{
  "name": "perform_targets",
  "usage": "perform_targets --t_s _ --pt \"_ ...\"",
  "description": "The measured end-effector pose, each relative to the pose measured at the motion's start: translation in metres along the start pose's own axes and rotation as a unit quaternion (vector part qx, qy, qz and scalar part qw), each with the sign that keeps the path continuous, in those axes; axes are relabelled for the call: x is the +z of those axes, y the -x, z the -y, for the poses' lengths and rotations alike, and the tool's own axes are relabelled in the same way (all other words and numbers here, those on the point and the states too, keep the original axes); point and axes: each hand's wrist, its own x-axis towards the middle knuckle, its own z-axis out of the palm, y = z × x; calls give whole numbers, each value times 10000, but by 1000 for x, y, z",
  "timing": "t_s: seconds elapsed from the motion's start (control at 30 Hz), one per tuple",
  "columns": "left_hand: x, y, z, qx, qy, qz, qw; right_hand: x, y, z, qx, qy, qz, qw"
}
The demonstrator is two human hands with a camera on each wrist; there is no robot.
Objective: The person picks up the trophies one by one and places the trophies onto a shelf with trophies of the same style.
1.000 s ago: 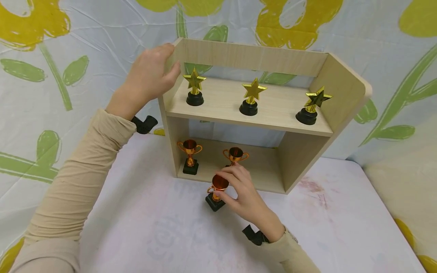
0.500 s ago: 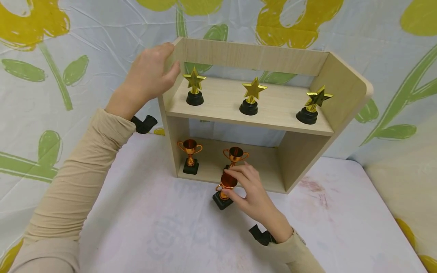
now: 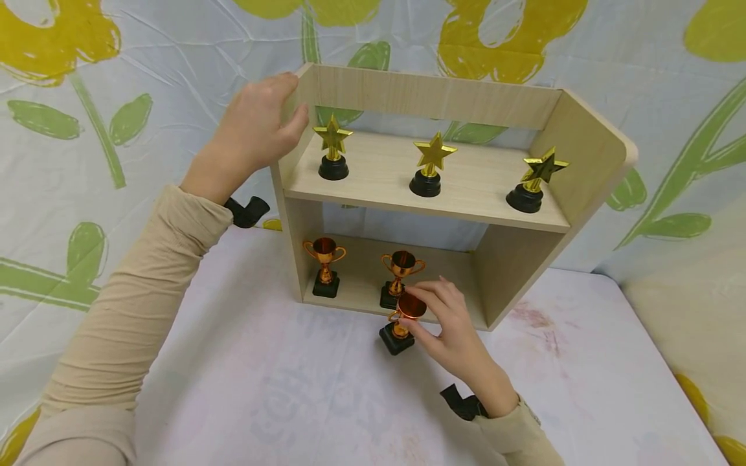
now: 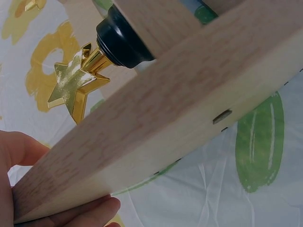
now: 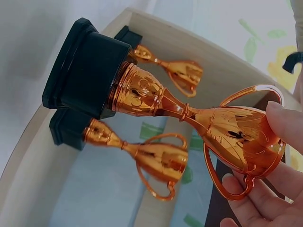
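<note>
A bronze trophy cup (image 3: 411,307) with a black base is pinched by its bowl in my right hand (image 3: 451,327), in front of the lower shelf. The right wrist view shows the thumb and fingers around the bowl of this trophy cup (image 5: 241,137). Two like cups stand on the lower shelf, one at the left (image 3: 324,252) and one near the middle (image 3: 402,264), just behind the held one. My left hand (image 3: 256,123) grips the top of the left side panel of the wooden shelf (image 3: 408,210), thumb inside and fingers outside.
Several gold star trophies stand spaced along the upper shelf: left (image 3: 332,139), middle (image 3: 432,155) and right (image 3: 542,167). The shelf's right side panel (image 3: 583,155) bounds both levels. A white cloth (image 3: 280,388) covers the table, and a flowered sheet (image 3: 192,39) hangs behind.
My right hand has moved to the right with the bronze trophy cup, passing in front of the middle cup. My left hand stays on the side panel.
</note>
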Motion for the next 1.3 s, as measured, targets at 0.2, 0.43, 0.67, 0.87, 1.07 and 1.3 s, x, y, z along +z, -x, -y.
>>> perform_targets --t_s 0.2,0.43,0.67,0.87,1.07,1.3 --pt "0 -1 -1 -34 10 46 10000 -9 6 -4 227 79 -48 9997" --pt "0 0 0 -18 34 24 10000 -21 11 -7 533 262 -38 9982" --pt "1 0 0 -35 43 31 10000 -28 14 -11 660 342 -87 9972" --pt "1 0 0 -21 2 1 10000 -33 16 -14 567 403 -166 9974" --pt "2 0 -1 7 -66 -84 9999 -38 18 -19 525 464 -171 9974" --pt "1 0 -1 6 -54 -50 10000 -43 22 -27 576 658 -185 9960"
